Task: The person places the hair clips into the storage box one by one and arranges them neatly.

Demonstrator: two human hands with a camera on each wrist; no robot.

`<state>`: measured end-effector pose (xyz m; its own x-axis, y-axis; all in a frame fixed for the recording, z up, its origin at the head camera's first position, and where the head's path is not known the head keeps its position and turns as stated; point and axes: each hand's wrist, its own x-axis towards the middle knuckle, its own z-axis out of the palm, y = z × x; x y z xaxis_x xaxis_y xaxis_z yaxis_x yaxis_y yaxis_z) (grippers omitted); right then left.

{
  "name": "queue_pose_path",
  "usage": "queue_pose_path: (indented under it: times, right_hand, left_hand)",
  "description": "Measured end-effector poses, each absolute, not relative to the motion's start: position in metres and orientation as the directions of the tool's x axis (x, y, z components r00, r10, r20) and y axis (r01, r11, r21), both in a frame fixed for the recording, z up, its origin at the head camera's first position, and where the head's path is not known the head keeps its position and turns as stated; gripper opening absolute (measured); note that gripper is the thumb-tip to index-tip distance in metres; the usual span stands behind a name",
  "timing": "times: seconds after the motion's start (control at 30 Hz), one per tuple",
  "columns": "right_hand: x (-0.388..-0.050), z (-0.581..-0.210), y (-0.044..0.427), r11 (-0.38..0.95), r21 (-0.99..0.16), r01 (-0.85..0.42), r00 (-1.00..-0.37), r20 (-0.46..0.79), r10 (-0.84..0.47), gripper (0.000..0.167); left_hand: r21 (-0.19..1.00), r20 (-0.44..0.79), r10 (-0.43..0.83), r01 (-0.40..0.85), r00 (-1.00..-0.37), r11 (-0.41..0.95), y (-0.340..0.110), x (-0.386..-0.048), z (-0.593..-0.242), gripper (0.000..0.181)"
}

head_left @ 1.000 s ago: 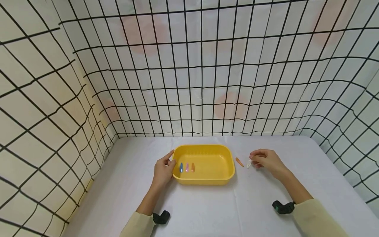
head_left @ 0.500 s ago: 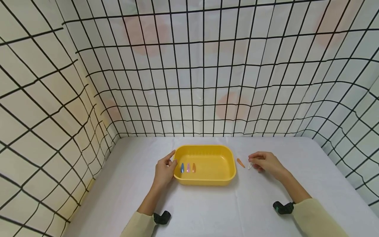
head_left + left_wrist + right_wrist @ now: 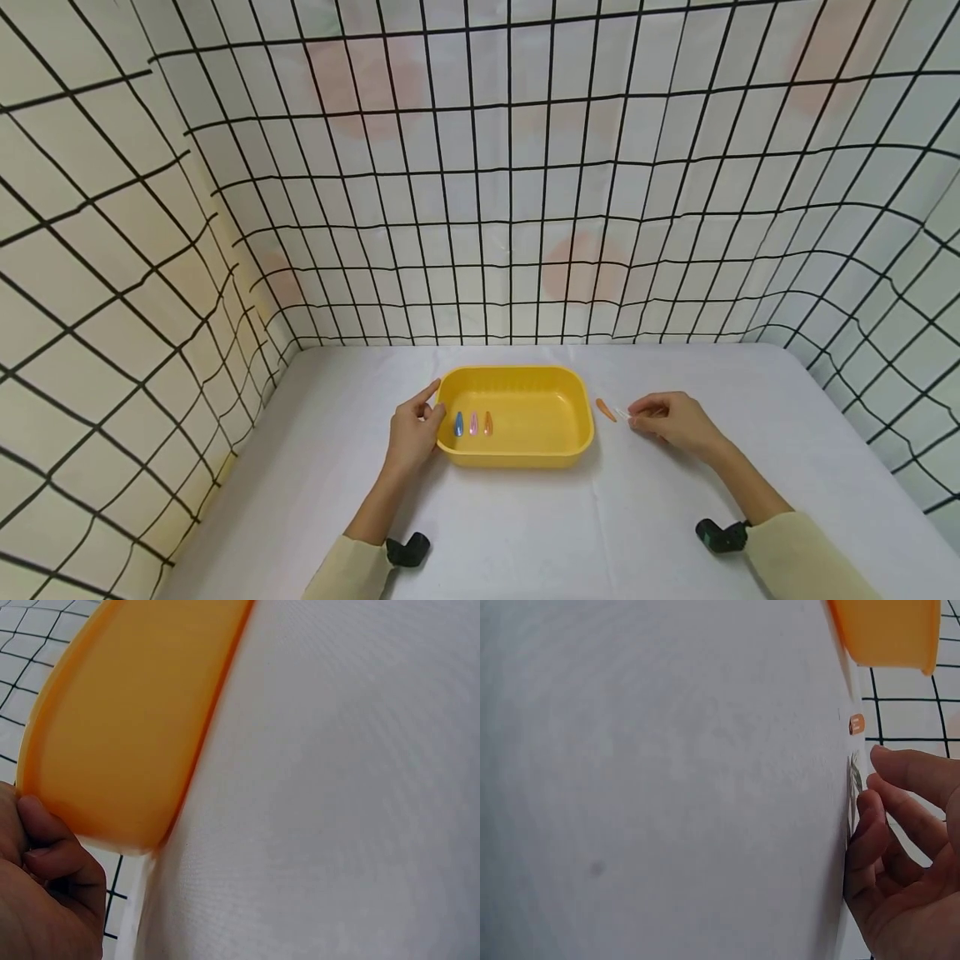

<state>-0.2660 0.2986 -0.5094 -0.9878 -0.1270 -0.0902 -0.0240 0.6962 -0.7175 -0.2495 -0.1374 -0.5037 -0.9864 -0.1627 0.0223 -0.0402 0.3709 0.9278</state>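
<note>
White clip (image 3: 622, 412) moved closer to tray edge (image 3: 589, 429).

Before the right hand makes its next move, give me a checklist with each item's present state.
1. Left hand gripping the left end of the yellow tray: ok.
2. Blue snap hair clip, pink snap hair clip and orange snap hair clip in a row inside the tray: ok.
3. White snap hair clip at the fingertips of the right hand: ok.
4. Firm pinch on that white clip: cannot tell.
5. Second orange snap hair clip inside the tray: not ok; it lies outside, just right of it.
</note>
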Motion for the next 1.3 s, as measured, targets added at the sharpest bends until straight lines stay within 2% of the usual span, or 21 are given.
queue_pose_path:
  times: [0.17, 0.43, 0.73, 1.3]
  right_hand:
    - [-0.266, -0.51, 0.292, 0.738, -0.67, -0.08, -0.99, -0.035, -0.14, 0.028]
    - [-0.268, -0.511, 0.286, 0.762, -0.641, -0.089, -0.991, -0.016, -0.129, 0.024]
    - [-0.267, -0.508, 0.282, 0.79, -0.61, -0.067, -0.996, -0.007, -0.089, 0.015]
    - [-0.265, -0.504, 0.278, 0.793, -0.607, -0.057, -0.998, 0.036, -0.045, 0.013]
  left_hand:
    - [0.926, 0.028, -0.162, -0.036, -0.986, 0.376, -0.137, -0.25, -0.505, 0.05]
    - [0.929, 0.034, -0.157, -0.027, -0.987, 0.369, -0.138, -0.25, -0.507, 0.05]
    - [0.929, 0.018, -0.163, -0.044, -0.986, 0.367, -0.138, -0.25, -0.508, 0.05]
    - [0.934, 0.009, -0.17, -0.052, -0.985, 0.353, -0.138, -0.25, -0.505, 0.05]
